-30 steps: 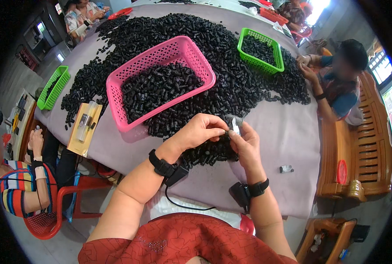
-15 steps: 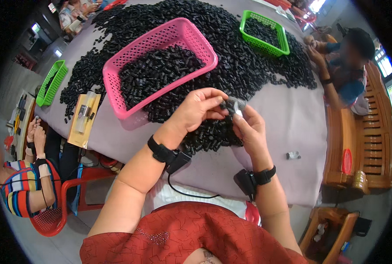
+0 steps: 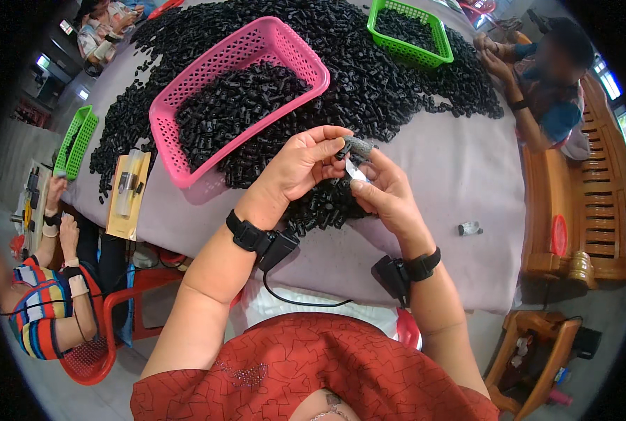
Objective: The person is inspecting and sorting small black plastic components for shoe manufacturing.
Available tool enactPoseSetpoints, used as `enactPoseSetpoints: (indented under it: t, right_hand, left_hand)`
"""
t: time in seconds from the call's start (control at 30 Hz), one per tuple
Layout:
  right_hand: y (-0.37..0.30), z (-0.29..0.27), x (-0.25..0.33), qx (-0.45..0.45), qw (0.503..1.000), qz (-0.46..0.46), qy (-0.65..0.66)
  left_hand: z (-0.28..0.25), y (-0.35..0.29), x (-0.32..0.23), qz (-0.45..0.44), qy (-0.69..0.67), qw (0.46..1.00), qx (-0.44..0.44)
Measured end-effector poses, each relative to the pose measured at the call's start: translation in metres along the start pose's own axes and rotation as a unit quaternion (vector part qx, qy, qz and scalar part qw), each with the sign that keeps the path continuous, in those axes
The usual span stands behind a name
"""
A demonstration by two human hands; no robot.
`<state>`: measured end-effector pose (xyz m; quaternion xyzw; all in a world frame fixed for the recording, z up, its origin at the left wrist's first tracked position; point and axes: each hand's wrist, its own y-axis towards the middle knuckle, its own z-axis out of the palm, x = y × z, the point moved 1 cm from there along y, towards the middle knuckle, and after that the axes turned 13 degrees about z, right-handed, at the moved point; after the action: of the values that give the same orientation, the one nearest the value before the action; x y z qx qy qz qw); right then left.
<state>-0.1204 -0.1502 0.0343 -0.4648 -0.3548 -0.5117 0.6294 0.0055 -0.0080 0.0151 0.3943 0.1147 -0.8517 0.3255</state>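
Observation:
My left hand (image 3: 304, 160) pinches a small black piece (image 3: 341, 150) between thumb and fingertips, above the near edge of a heap of black pieces (image 3: 320, 210). Facing it, my right hand (image 3: 389, 189) is closed on a small pale, flat, blade-like piece (image 3: 354, 171), held at the thumb and close against the black piece. A grey, textured, sleeve-like cover (image 3: 358, 146) lies along the right index finger's end; whether it is worn or held I cannot tell. Black straps with small boxes sit on both wrists, a cable hanging from the left one.
A pink basket (image 3: 160, 140) of black pieces stands ahead on the grey tablecloth (image 3: 436, 168). Green baskets (image 3: 447, 49) stand far right and far left. A yellow board (image 3: 121, 223) lies left, a small clear-and-dark item (image 3: 470, 229) right. Co-workers sit around the table.
Both hands have shifted slightly left in the picture, still close together. The pale blade-like piece and grey cover now show more clearly. The whole scene has moved a little as the head turned.

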Motion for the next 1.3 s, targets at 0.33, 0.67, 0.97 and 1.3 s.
enactPoseSetpoints:
  t: [0.33,0.67,0.97,1.3]
  right_hand:
    - [0.001,0.000,0.000,-0.003,1.000,0.009,0.011]
    - [0.002,0.002,0.000,-0.024,1.000,0.014,0.012]
    - [0.004,-0.001,-0.001,-0.042,0.999,0.005,-0.030]
    - [0.001,0.006,-0.002,-0.025,1.000,0.013,0.004]
  left_hand:
    - [0.002,0.000,0.002,-0.006,-0.006,1.000,0.005]
    - [0.005,0.002,0.007,0.000,0.011,1.000,0.009]
    - [0.005,0.000,0.007,0.017,-0.010,1.000,-0.004]
    - [0.008,0.000,0.007,0.026,0.005,1.000,-0.012]
